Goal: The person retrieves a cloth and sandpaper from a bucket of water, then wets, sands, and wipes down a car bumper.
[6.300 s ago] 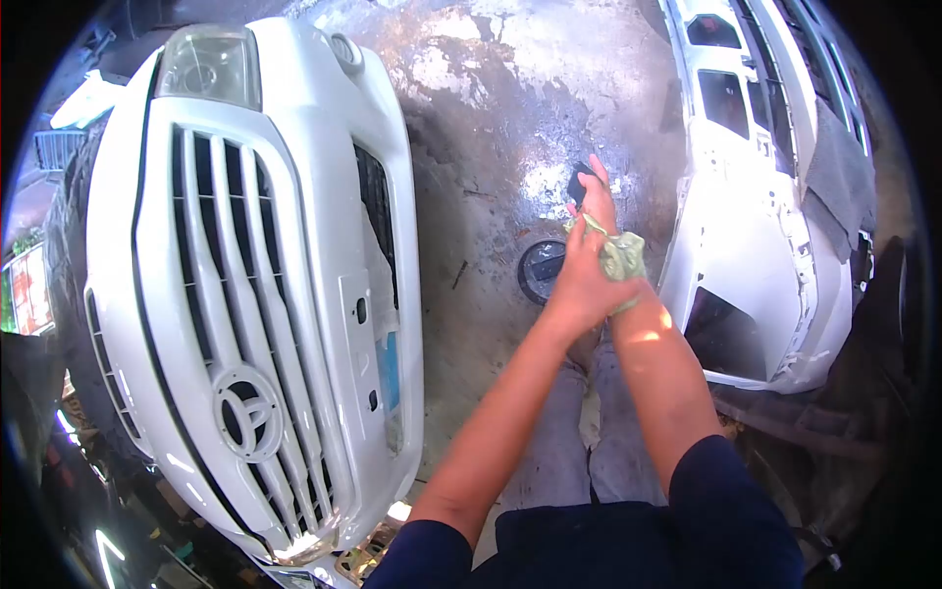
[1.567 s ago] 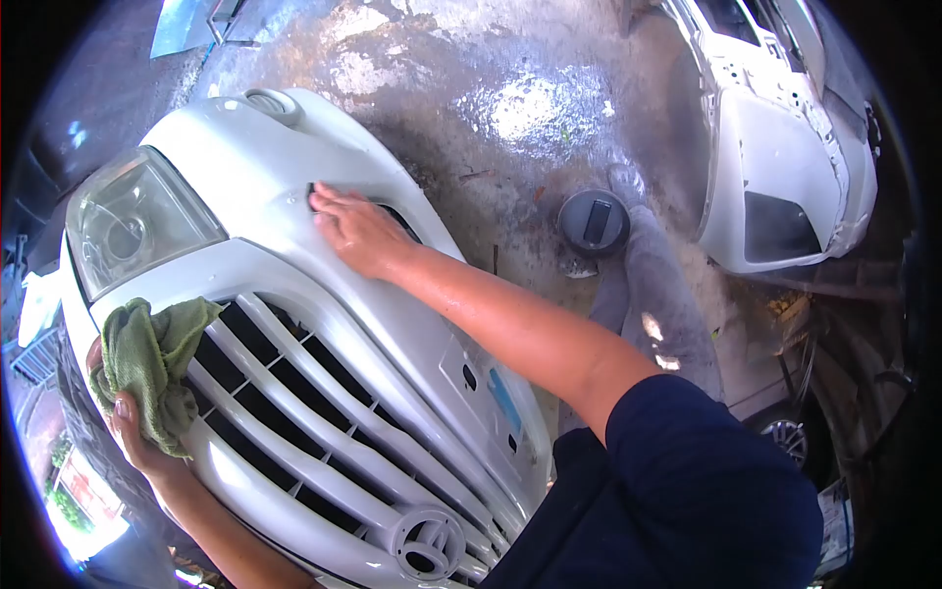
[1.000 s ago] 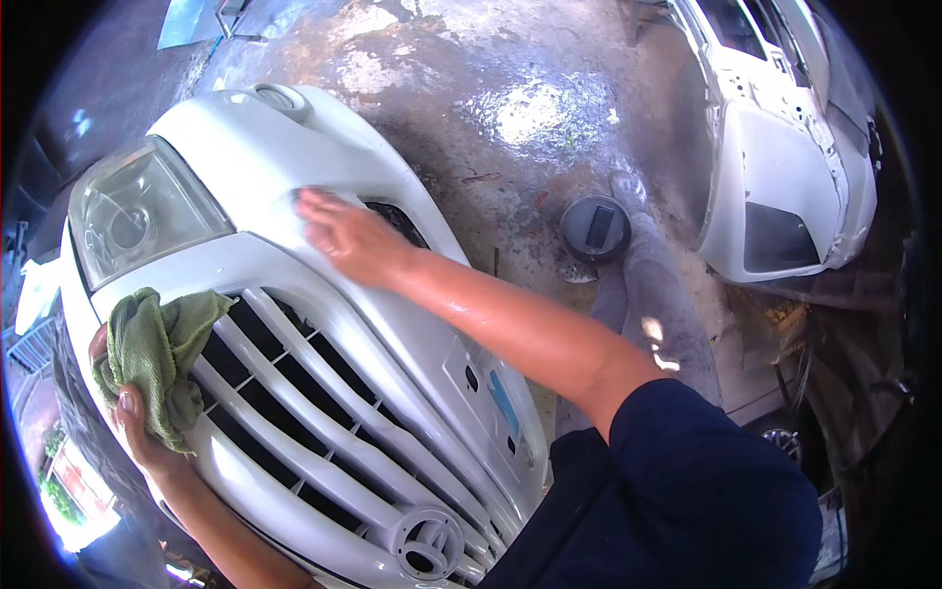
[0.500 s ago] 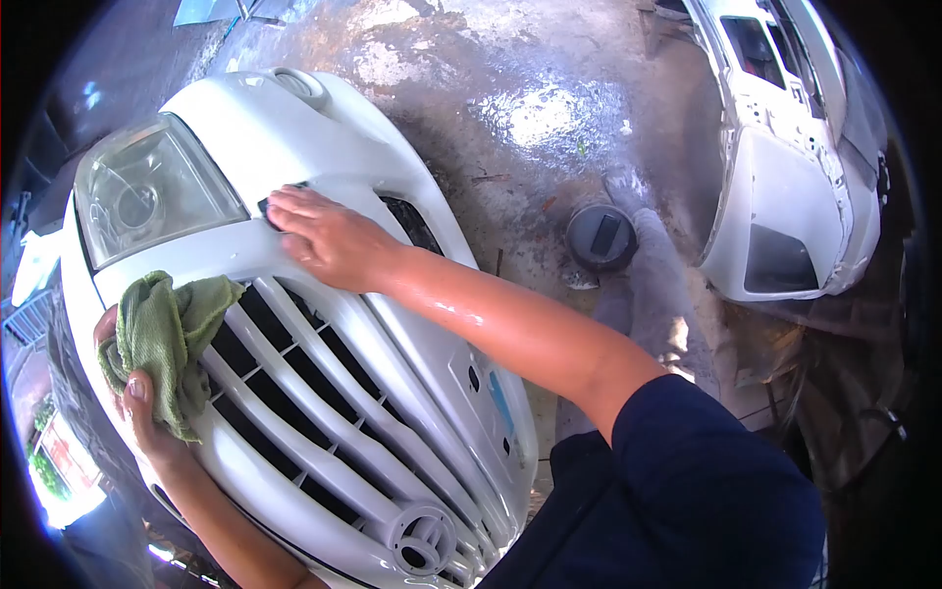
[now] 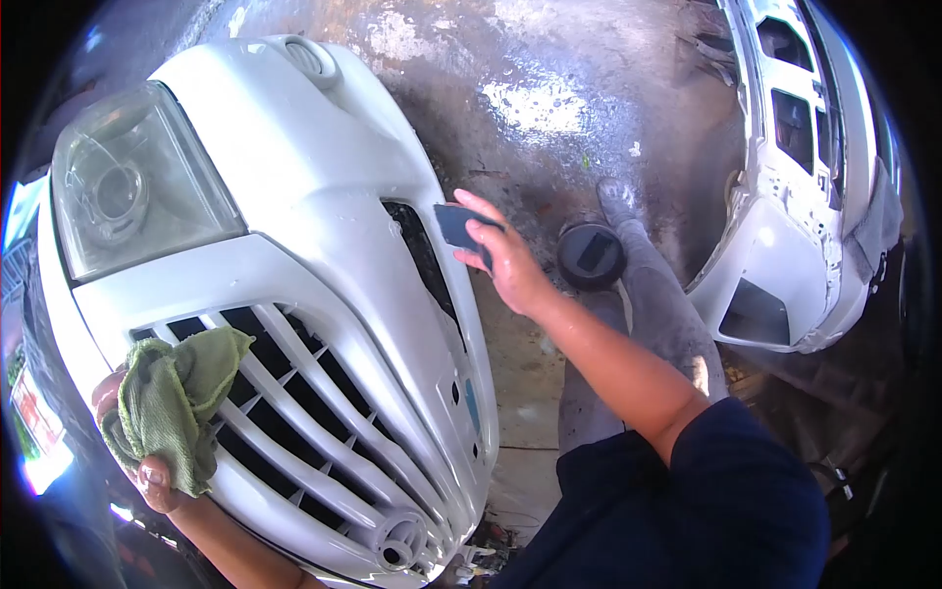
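In the head view, my left hand (image 5: 157, 481) grips a green cloth (image 5: 172, 412) over the grille's outer edge, its fingers partly hidden by the folds. My right hand (image 5: 508, 263) is lifted off the white car front (image 5: 304, 196), near the side opening of the bumper. Between its fingers and thumb it holds a dark sheet (image 5: 459, 228) that looks like sandpaper. Below is the slatted white grille (image 5: 324, 422), and at the upper left sits a cloudy headlight (image 5: 128, 187).
A dark round bucket (image 5: 592, 257) with a dark block on top stands on the wet floor (image 5: 530, 108) by my legs (image 5: 657, 294). Another pale vehicle front part (image 5: 785, 265) lies on the right.
My right hand has left the surface beside the headlight and moved right with the dark sheet. My left hand still holds the cloth, slightly lower. The view has shifted a little.
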`<state>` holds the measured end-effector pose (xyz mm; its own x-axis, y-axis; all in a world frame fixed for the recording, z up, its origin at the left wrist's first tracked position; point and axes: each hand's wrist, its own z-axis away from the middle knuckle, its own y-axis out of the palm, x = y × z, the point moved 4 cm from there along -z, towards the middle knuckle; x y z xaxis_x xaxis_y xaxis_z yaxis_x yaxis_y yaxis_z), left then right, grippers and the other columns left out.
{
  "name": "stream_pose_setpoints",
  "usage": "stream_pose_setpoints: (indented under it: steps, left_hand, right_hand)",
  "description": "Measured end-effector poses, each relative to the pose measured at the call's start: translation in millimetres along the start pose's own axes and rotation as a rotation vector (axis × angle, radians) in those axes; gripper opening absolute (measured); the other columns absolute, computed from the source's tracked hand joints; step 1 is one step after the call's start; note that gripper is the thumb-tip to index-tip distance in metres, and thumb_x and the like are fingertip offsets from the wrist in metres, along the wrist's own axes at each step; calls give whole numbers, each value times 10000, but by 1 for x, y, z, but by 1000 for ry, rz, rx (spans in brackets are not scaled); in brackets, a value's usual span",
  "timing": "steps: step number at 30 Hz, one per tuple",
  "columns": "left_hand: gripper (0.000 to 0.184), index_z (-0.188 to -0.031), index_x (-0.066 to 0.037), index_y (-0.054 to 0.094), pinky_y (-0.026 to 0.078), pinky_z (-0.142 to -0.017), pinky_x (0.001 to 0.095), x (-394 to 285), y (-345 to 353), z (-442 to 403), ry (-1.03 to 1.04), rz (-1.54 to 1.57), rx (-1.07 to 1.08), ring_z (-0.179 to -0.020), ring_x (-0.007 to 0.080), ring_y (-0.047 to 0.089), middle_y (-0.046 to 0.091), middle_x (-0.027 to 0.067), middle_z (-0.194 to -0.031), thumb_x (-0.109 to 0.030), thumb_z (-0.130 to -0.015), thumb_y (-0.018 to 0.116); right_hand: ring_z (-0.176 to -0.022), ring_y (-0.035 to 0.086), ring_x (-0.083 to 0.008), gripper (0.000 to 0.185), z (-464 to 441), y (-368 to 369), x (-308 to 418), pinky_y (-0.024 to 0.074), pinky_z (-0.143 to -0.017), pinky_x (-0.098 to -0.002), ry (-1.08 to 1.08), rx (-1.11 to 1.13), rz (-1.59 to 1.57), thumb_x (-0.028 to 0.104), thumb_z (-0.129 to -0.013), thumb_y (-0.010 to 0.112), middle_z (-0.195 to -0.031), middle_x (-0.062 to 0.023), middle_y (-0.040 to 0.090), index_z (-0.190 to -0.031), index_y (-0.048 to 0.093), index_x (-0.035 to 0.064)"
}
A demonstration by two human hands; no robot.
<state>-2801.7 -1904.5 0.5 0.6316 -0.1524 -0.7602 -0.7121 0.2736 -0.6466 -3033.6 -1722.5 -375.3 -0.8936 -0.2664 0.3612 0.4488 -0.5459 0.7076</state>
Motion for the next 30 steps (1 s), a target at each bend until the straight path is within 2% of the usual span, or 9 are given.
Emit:
stream_pose_setpoints:
  steps: [1,4,8,9,14,16,20,24,30]
  left_hand:
    - [779,-1296,39,517,453,-1017,456,-1,2,-2,16,7,-2,-1144,308,587,568,170,-1207,-493,-765,722]
    - [796,-1269,42,533,443,-1031,470,-7,9,-8,56,24,-5,-1154,314,578,562,165,-1200,-521,-745,736]
    - [931,-1279,30,525,429,-1043,457,-26,32,-14,-24,-186,42,-1185,329,551,544,164,-1214,-636,-667,745]
    - [918,-1315,40,502,423,-1046,451,-26,35,-18,-52,-166,123,-1188,314,546,526,162,-1249,-591,-696,752]
    - [897,-1322,36,503,429,-1019,417,-20,79,-41,-24,-98,53,-1171,280,544,520,166,-1264,-589,-730,755]
    - [874,-1280,29,530,429,-1002,408,-23,82,-48,-49,-324,201,-1156,281,555,553,168,-1225,-587,-706,767]
    - [873,-1245,22,546,436,-983,416,-19,92,-51,-17,-333,207,-1095,288,581,588,190,-1172,-600,-677,779]
    - [891,-1255,21,536,435,-1002,433,-19,89,-50,-31,-284,222,-1131,310,572,574,198,-1213,-609,-679,789]
    - [910,-1271,13,533,439,-1007,418,-22,93,-51,-24,-317,205,-1137,302,569,570,187,-1210,-634,-683,784]
  right_hand:
    - [-1322,453,-210,442,0,-8,6,395,-1104,-520,91,-18,-80,268,-1036,524,-1463,-23,458,-1465,488,169]
    - [-1334,434,-186,382,-3,-19,29,407,-1080,-531,143,85,-164,277,-1033,545,-1463,-6,451,-1398,535,165]
    - [-1307,464,-158,323,-15,-9,33,393,-1110,-444,73,114,-44,264,-1030,559,-1378,0,524,-1334,578,156]
    - [-1330,470,-181,362,-18,-2,30,372,-1129,-392,36,115,8,284,-1046,540,-1397,-44,541,-1365,561,114]
    - [-1429,423,-324,506,-25,75,21,331,-1186,-415,-478,214,680,358,-1076,467,-1525,-203,444,-1449,477,17]
    - [-1516,280,-293,560,-28,107,18,244,-1251,-441,-744,319,867,345,-1074,470,-1610,-161,336,-1572,326,133]
    - [-1522,265,-292,649,-38,128,1,230,-1260,-439,-921,391,892,363,-1053,493,-1652,-107,268,-1613,226,172]
    - [-1512,272,-324,671,-60,73,-20,262,-1250,-445,-650,341,997,341,-1055,503,-1656,-119,245,-1621,168,208]
    - [-1503,304,-305,583,-46,99,-4,311,-1226,-427,-756,373,1003,304,-1066,503,-1629,-157,301,-1587,292,149]
